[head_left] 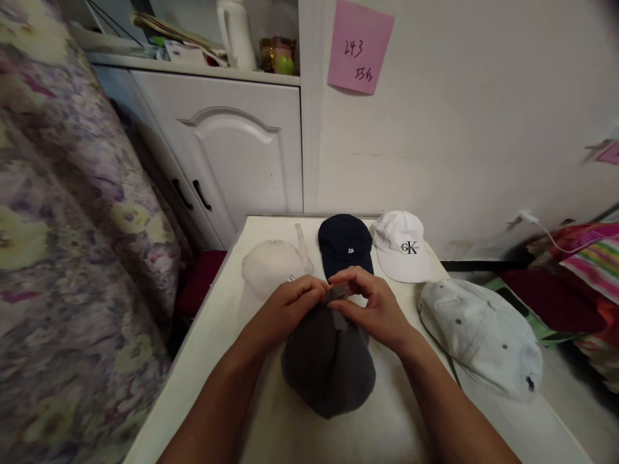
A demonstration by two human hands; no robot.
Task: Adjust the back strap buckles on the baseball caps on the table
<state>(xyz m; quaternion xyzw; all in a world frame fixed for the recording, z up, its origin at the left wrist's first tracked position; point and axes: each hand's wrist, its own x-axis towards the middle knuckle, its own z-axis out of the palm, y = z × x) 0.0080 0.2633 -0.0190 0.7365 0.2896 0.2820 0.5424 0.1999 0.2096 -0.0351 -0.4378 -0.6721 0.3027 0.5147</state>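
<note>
A dark grey cap (327, 364) lies on the white table (227, 361) right in front of me. Both hands are closed on its back strap (338, 293). My left hand (290, 306) pinches the strap from the left, and my right hand (370, 306) pinches it from the right, fingers curled over it. Beyond my hands lie a cream cap (271, 264), a navy cap (345, 245) with a small white logo, and a white cap (403, 248) with black letters. A pale grey-white cap (483, 335) lies at the right.
A flowered cloth (62, 225) hangs along the left. A white cupboard (227, 142) stands behind the table, with a jug (236, 32) and clutter on top. A pink note (360, 45) is stuck on the wall. Colourful bags (585, 270) lie on the floor at right.
</note>
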